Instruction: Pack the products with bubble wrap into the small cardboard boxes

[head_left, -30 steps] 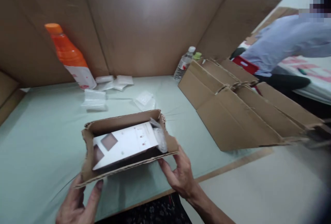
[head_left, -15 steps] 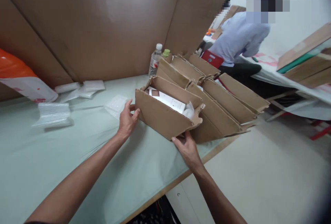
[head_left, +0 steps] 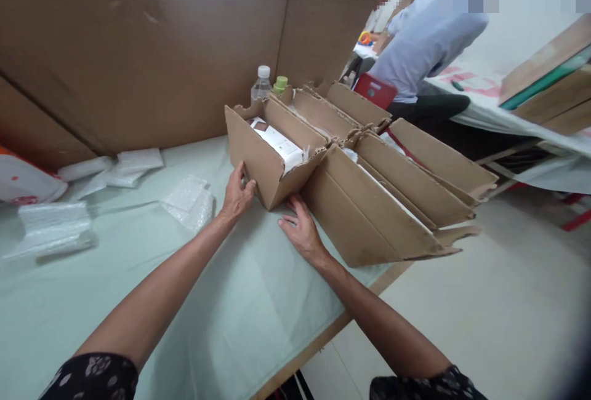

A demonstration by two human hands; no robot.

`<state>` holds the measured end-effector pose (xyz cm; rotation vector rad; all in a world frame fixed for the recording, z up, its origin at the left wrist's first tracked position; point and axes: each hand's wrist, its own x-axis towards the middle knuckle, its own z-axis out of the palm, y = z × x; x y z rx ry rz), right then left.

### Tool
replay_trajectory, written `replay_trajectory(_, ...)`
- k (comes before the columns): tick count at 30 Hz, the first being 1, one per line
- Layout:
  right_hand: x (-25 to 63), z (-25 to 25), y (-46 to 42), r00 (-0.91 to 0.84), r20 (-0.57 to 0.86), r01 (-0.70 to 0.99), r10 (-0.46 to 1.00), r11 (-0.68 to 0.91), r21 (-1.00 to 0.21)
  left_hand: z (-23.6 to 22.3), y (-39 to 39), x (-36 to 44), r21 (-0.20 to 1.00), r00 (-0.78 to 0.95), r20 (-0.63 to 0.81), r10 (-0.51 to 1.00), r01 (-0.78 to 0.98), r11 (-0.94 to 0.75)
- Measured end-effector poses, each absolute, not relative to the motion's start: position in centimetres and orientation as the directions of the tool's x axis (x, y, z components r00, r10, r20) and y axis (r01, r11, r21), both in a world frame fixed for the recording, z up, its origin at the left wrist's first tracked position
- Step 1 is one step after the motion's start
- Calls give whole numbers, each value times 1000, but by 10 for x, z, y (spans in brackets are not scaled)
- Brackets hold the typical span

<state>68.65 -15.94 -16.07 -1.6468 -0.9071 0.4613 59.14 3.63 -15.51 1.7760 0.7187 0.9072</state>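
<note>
An open brown cardboard box (head_left: 258, 160) stands on the pale green table (head_left: 221, 301), pushed against a row of similar boxes (head_left: 383, 197) on its right. Inside it lies a white carton (head_left: 277, 140) with some clear plastic wrap. My left hand (head_left: 237, 194) presses against the box's near left wall, fingers curled on the cardboard. My right hand (head_left: 301, 228) rests at the box's lower corner, fingers partly spread and touching the table and the box bottom.
Bubble-wrap pieces (head_left: 190, 202) and white packets (head_left: 133, 160) lie on the table at left, by an orange-and-white bag (head_left: 23, 181). Two bottles (head_left: 261, 83) stand behind the boxes. A tall cardboard wall (head_left: 161, 43) backs the table. A person in a light shirt (head_left: 429, 49) sits at right.
The box has gone from in front of me to the right and farther back, now set against the row of boxes. Both hands followed it, and my view turned right.
</note>
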Motion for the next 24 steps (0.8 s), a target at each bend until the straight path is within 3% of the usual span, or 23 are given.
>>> replay_trajectory(12, 702, -167, -155, 585, 138, 273, 800, -34, -962, -161, 37, 598, 898, 649, 250, 718, 121, -423)
replay_trajectory(16, 698, -161, -159, 547, 203, 413, 812, -51, -909, -158, 0, 568, 851, 685, 256, 682, 175, -495)
replay_trajectory(20, 692, -156, -162, 352, 308, 693, 884, -25, -721, -150, -53, 505, 692, 822, 239, 518, 230, -684)
replay_trajectory(24, 684, -163, -155, 214, 312, 811, 926, 10, -585, -143, -86, 431, 487, 915, 116, 388, 288, -825)
